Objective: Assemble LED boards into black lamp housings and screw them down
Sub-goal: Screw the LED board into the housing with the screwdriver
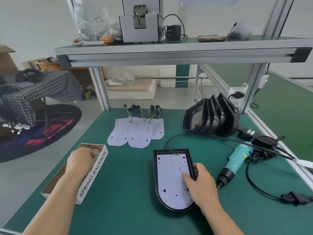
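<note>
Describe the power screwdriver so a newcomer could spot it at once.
Start at the green bench mat. On its right side, just beyond the right hand holding the black housing, lies the power screwdriver. It is the only teal thing there, black-nosed with its bit pointing toward the person, among black cables.

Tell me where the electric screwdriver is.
In the head view the electric screwdriver lies on the green mat at the right, beside the right hand holding the open housing, in front of the stack of empty housings.
</note>
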Available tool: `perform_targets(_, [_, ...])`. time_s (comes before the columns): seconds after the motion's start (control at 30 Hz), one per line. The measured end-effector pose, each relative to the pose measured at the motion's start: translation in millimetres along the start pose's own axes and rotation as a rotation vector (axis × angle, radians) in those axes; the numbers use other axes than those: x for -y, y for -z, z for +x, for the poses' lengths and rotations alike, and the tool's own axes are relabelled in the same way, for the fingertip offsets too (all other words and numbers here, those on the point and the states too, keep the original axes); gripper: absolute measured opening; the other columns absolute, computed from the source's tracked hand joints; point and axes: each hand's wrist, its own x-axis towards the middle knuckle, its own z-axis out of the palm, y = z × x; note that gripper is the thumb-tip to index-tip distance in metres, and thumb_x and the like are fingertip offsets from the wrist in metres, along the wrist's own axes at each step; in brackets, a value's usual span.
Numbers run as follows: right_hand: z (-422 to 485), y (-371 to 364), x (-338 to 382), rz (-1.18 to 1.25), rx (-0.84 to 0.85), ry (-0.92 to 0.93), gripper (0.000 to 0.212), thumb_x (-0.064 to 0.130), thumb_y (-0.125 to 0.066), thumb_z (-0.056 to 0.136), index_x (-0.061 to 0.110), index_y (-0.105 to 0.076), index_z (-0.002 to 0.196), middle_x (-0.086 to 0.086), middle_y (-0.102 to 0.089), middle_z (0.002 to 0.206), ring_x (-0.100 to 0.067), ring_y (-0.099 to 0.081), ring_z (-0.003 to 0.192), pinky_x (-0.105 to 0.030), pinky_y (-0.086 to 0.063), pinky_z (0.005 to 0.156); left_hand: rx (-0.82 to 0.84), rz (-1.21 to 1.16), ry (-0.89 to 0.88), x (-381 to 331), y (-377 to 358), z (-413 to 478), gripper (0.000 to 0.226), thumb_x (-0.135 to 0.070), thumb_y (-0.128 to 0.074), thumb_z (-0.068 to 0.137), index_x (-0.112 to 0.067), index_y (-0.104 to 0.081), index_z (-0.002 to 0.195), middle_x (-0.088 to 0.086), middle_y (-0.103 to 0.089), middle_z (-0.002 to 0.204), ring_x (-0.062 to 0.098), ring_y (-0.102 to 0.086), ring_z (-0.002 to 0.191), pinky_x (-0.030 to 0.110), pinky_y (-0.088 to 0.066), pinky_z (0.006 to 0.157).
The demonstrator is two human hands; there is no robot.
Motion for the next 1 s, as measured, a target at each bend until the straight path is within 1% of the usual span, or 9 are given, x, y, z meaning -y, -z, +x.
perform_targets(0.13, [-1, 0, 0, 0.007, 0.0, 0.003, 0.018, 0.027, -0.066, 0.089, 0.033, -0.055, 0.102, 0.019, -0.064, 0.081, 0.008, -0.055, 0.079, -0.017, -0.038, 0.061, -0.015, -0.017, -0.018, 2, -2, 1, 0.026, -0.008, -0.063, 0.083, -0.026, -0.071, 0.067, 0.001, -0.07, 0.085, 0.024, -0.062, 0.077, 0.029, -0.044, 0.065])
perform_targets(0.27, [-3, 1, 2, 0.006, 0.0, 0.001, 0.019, 0.027, -0.066, 0.089, 0.032, -0.056, 0.104, 0.021, -0.065, 0.08, 0.008, -0.056, 0.08, -0.023, -0.041, 0.063, -0.077, -0.062, -0.037, 8, -2, 1, 0.024, -0.006, -0.068, 0.082, -0.024, -0.072, 0.066, 0.002, -0.072, 0.084, 0.025, -0.061, 0.077, 0.033, -0.049, 0.071])
perform_targets(0.37, [-3, 1, 2, 0.005, 0.004, 0.0, 0.019, 0.027, -0.065, 0.088, 0.032, -0.056, 0.104, 0.02, -0.064, 0.081, 0.007, -0.055, 0.083, -0.029, -0.042, 0.067, -0.169, -0.099, -0.037, 15, -4, 1, 0.014, -0.012, -0.074, 0.085, -0.022, -0.079, 0.077, 0.004, -0.074, 0.086, 0.027, -0.058, 0.077, 0.036, -0.049, 0.074])
perform_targets(0.47, [-3, 1, 2, 0.005, 0.002, -0.005, 0.018, 0.026, -0.065, 0.088, 0.031, -0.057, 0.104, 0.018, -0.066, 0.083, 0.005, -0.057, 0.083, -0.029, -0.043, 0.066, -0.231, -0.137, -0.014, 18, -4, 1, 0.008, -0.013, -0.076, 0.086, -0.018, -0.081, 0.082, 0.008, -0.075, 0.087, 0.026, -0.053, 0.075, 0.039, -0.049, 0.077])
perform_targets(0.57, [-4, 1, 2, 0.007, 0.001, -0.008, 0.018, 0.026, -0.065, 0.087, 0.03, -0.057, 0.104, 0.016, -0.067, 0.084, 0.001, -0.06, 0.083, -0.031, -0.045, 0.069, -0.248, -0.174, 0.012, 19, -2, 1, 0.016, -0.008, -0.073, 0.086, -0.02, -0.078, 0.076, 0.008, -0.073, 0.084, 0.029, -0.055, 0.077, 0.038, -0.046, 0.075])
perform_targets(0.67, [-4, 1, 3, 0.005, 0.005, -0.007, 0.018, 0.027, -0.064, 0.087, 0.032, -0.056, 0.103, 0.017, -0.068, 0.084, -0.003, -0.061, 0.085, -0.032, -0.047, 0.072, -0.189, -0.138, 0.035, 21, 1, 2, 0.025, -0.004, -0.067, 0.084, -0.022, -0.069, 0.067, 0.007, -0.069, 0.077, 0.032, -0.059, 0.076, 0.036, -0.045, 0.071])
perform_targets(0.8, [-4, 1, 3, 0.016, -0.001, -0.011, 0.017, 0.028, -0.065, 0.087, 0.034, -0.055, 0.099, 0.017, -0.068, 0.074, 0.002, -0.061, 0.08, -0.031, -0.048, 0.07, -0.022, -0.002, -0.012, 22, 5, 5, 0.027, -0.004, -0.073, 0.082, -0.023, -0.073, 0.062, 0.003, -0.073, 0.08, 0.026, -0.063, 0.075, 0.033, -0.049, 0.071])
perform_targets(0.9, [-4, 1, 3, 0.014, 0.003, -0.013, 0.014, 0.028, -0.064, 0.087, 0.034, -0.054, 0.095, 0.019, -0.07, 0.067, 0.005, -0.061, 0.074, -0.029, -0.048, 0.068, -0.002, 0.069, -0.05, 20, 6, 9, 0.021, -0.011, -0.078, 0.083, -0.024, -0.075, 0.066, 0.001, -0.074, 0.084, 0.024, -0.065, 0.079, 0.035, -0.054, 0.078])
perform_targets(1.0, [-5, 1, 3, 0.01, 0.005, -0.018, 0.014, 0.029, -0.063, 0.087, 0.034, -0.054, 0.096, 0.02, -0.07, 0.067, 0.003, -0.062, 0.074, -0.027, -0.047, 0.066, 0.019, 0.134, -0.074, 20, 6, 13, 0.017, -0.013, -0.075, 0.083, -0.018, -0.072, 0.067, 0.001, -0.071, 0.076, 0.023, -0.066, 0.075, 0.036, -0.055, 0.075])
